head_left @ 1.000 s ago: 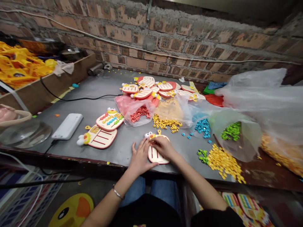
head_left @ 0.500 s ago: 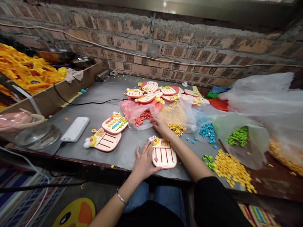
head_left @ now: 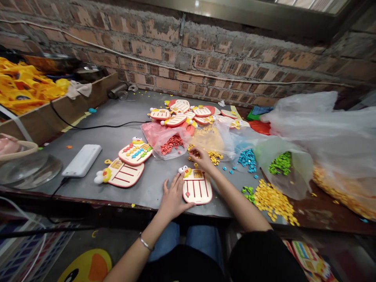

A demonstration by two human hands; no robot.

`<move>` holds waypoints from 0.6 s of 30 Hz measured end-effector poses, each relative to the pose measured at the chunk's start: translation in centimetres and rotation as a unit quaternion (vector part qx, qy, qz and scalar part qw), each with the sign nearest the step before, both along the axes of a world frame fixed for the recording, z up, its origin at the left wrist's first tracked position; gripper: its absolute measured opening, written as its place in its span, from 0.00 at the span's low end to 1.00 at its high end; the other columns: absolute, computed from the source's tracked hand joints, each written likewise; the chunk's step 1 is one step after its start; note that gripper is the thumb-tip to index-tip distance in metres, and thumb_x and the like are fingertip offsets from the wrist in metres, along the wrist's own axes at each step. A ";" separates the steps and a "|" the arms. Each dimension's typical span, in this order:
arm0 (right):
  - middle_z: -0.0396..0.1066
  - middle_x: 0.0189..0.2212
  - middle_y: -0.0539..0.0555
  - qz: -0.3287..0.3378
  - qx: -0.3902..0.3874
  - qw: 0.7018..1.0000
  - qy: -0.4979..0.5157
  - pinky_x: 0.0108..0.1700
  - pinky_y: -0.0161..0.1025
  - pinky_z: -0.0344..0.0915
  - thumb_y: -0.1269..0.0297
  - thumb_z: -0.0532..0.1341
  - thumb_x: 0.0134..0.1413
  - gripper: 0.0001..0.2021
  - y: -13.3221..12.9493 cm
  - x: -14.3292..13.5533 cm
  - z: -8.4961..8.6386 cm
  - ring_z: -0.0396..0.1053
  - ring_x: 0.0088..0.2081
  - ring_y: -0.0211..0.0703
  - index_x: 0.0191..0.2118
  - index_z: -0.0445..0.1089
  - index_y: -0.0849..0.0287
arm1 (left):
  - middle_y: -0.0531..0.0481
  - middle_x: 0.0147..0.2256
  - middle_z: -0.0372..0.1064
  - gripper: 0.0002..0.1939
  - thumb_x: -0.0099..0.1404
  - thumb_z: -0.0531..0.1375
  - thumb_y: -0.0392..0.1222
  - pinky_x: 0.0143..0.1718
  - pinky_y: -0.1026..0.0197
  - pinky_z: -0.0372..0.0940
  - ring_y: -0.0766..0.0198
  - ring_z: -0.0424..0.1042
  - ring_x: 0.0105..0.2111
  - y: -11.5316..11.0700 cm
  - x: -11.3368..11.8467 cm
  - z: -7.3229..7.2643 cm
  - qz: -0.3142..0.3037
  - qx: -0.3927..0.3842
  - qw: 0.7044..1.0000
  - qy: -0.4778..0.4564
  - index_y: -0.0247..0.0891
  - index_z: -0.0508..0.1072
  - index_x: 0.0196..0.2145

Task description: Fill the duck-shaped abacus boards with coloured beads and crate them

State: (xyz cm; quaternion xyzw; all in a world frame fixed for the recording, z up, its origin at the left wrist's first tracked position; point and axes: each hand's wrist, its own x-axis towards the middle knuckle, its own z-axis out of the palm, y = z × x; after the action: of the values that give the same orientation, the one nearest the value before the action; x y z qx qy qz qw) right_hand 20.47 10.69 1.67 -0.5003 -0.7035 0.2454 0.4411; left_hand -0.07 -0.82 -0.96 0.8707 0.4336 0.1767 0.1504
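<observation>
The left hand [head_left: 172, 196] lies flat, fingers spread, steadying the cream duck-shaped abacus frame [head_left: 196, 187] at the tabletop's [head_left: 117, 117] near edge. The right hand [head_left: 202, 157] pinches small red beads; a loose pinch could scatter them.

Left hand [head_left: 172, 197] flat, fingers spread, palm down, right hand [head_left: 202, 157] reaching forward, fingers curled, forearm extended

A grey surface [head_left: 123, 117] runs along a brick wall. Under the left hand [head_left: 172, 197] lies a toy board [head_left: 197, 188]; further left are two more boards [head_left: 127, 164] and a white box [head_left: 82, 159]. Past the right hand [head_left: 202, 156] lie bead bags [head_left: 173, 141]; to its right, loose yellow beads [head_left: 274, 201].
</observation>
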 end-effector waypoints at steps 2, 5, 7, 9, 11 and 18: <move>0.71 0.35 0.53 -0.008 -0.025 0.997 0.070 0.39 0.39 0.67 0.62 0.61 0.55 0.06 -2.8 1.3 0.1 0.70 0.36 0.42 0.37 0.70 0.57 | 0.34 0.65 0.47 0.51 0.56 0.64 0.57 0.60 0.35 0.42 0.46 0.47 0.65 0.0 0.0 -0.1 0.000 0.006 1.000 -0.002 0.37 0.41 0.67; 0.71 0.33 0.53 -0.028 -0.044 0.989 0.137 0.39 0.40 0.69 0.59 0.63 0.54 0.08 -6.5 2.9 -0.2 0.71 0.35 0.43 0.36 0.69 0.57 | 0.34 0.65 0.48 0.51 0.56 0.64 0.57 0.60 0.36 0.43 0.46 0.49 0.65 -0.1 0.0 -0.1 0.003 0.015 1.000 -0.007 0.37 0.42 0.67; 0.71 0.32 0.53 -0.051 -0.041 0.990 0.123 0.37 0.40 0.70 0.59 0.62 0.54 0.08 -8.3 3.7 -0.6 0.71 0.34 0.43 0.35 0.68 0.56 | 0.34 0.65 0.48 0.51 0.56 0.64 0.57 0.60 0.37 0.43 0.46 0.49 0.65 -0.1 0.0 0.0 0.004 0.019 1.000 -0.007 0.37 0.42 0.67; 0.72 0.33 0.54 -0.063 -0.025 0.997 0.048 0.40 0.43 0.70 0.61 0.60 0.56 0.05 -9.3 4.0 -1.2 0.71 0.35 0.44 0.35 0.69 0.56 | 0.34 0.65 0.48 0.50 0.56 0.63 0.57 0.60 0.37 0.43 0.46 0.49 0.65 -0.1 0.0 0.0 0.003 0.020 1.000 -0.007 0.37 0.42 0.67; 0.74 0.35 0.55 -0.057 0.008 0.997 -0.050 0.45 0.48 0.68 0.65 0.59 0.57 0.04 -9.6 4.0 -1.8 0.70 0.40 0.47 0.35 0.71 0.56 | 0.34 0.65 0.47 0.50 0.57 0.63 0.57 0.60 0.37 0.42 0.46 0.49 0.65 -0.1 0.0 -0.1 0.003 0.022 1.000 -0.006 0.37 0.41 0.67; 0.72 0.33 0.58 -0.052 0.078 0.981 -0.169 0.44 0.47 0.65 0.70 0.57 0.58 0.07 -10.4 3.7 -2.3 0.66 0.40 0.48 0.32 0.72 0.57 | 0.35 0.65 0.48 0.49 0.58 0.62 0.58 0.60 0.37 0.43 0.45 0.49 0.65 -0.2 0.1 0.2 0.011 0.024 1.000 0.011 0.37 0.42 0.67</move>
State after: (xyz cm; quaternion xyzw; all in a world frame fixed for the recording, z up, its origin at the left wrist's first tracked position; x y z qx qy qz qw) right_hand 24.17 0.25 -0.61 -0.5344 -0.7579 0.0785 0.3659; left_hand 0.03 -1.05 -0.77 0.8711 0.4405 0.1788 0.1229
